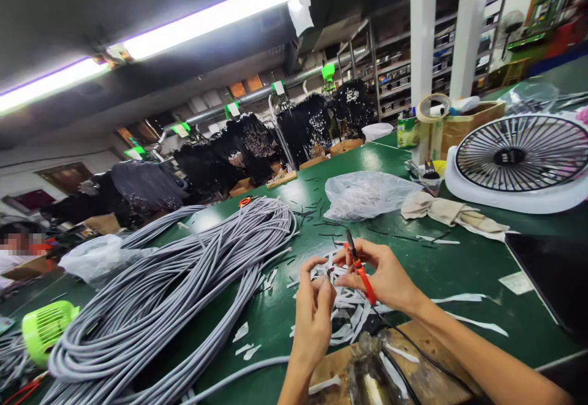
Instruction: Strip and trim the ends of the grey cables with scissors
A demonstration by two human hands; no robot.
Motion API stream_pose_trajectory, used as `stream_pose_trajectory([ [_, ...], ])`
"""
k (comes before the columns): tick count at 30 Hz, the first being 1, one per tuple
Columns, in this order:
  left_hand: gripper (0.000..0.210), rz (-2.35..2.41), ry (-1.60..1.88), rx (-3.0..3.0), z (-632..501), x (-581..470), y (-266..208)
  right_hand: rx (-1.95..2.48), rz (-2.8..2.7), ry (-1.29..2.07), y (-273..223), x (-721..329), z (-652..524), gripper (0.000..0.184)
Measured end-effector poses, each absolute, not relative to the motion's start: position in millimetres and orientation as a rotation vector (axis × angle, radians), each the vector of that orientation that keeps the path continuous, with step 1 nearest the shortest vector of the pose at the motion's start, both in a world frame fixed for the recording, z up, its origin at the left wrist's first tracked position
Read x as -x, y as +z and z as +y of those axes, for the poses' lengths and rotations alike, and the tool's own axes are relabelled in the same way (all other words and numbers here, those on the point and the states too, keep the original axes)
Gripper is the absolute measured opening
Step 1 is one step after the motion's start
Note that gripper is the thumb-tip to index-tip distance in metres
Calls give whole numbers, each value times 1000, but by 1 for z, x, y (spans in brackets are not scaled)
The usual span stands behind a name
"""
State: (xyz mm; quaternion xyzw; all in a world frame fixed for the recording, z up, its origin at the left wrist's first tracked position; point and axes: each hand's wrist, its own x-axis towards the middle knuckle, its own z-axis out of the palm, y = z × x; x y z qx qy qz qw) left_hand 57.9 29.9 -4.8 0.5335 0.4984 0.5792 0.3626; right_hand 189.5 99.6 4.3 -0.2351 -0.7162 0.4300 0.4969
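Observation:
My right hand [388,273] is closed around red-handled cutting pliers [366,283], whose dark jaws point up and away. Its fingertips meet those of my left hand [316,304], which is pinched shut at what seems to be the end of a grey cable [250,368]. That cable runs in from the left and passes behind my left wrist; the small piece between the fingertips is mostly hidden. Beneath both hands lies a heap of white strips [351,316]. A large bundle of grey cables [184,276] is coiled to the left.
A wooden board with a metal block [370,371] sits at the near edge of the green table [271,331]. Beyond are a clear plastic bag [367,193], a cloth glove [452,212] and a white fan [514,157]. A dark flat panel [551,276] lies right; a green motor-like thing [48,328] stands left.

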Motion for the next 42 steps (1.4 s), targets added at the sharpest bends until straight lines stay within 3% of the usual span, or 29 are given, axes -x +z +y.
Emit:
stream_pose_trajectory([
  [9,38,1096,1451,-1052,36,-64,-7,643,-1562,1053,0,-178,93,13],
  [14,33,1240,1633,-1000,42,-68,-12,615,-1558,1044,-1,-175,90,7],
  [21,25,1137,1800,-923,44,-64,-15,628,-1432,1204,-1,-171,92,17],
  [27,23,935,1610,-1070,39,-62,-10,606,-1356,1505,-2,-176,104,28],
  [34,10,1223,1971,-1465,36,-44,-13,723,-1848,836,3,-181,90,17],
  [42,17,1300,1969,-1780,32,-41,-12,770,-2016,586,-4,-179,91,13],
])
